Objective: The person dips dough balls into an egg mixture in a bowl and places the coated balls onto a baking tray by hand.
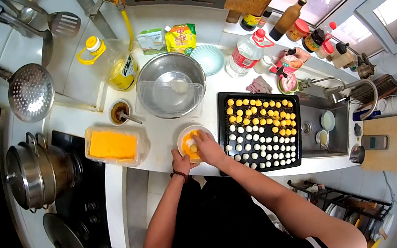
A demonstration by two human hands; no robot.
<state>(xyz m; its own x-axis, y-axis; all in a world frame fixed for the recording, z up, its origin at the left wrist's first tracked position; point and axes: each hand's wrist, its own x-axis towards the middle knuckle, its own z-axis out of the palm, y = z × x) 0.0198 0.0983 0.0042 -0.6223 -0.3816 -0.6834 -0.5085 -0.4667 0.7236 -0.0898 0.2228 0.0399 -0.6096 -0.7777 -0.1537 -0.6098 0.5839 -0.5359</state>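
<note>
My left hand (182,162) is closed on the left rim of a small white bowl (180,138) of orange-yellow liquid. The fingers of my right hand (205,146) reach into that bowl and are closed around a small round ball (193,147). Just to the right lies a black baking tray (219,115) with rows of small balls. Its upper rows are coated yellow, while most of the lower ones are white. Left of the bowl, a clear container (143,145) holds a bright orange-yellow block (112,144).
Behind the bowl stand a large steel basin (168,68) with a clear lid across it, an oil jug (119,71) and a jar (119,111). The sink (312,144) is at the right, a stove (88,216) with pots at the left. Bottles line the back ledge.
</note>
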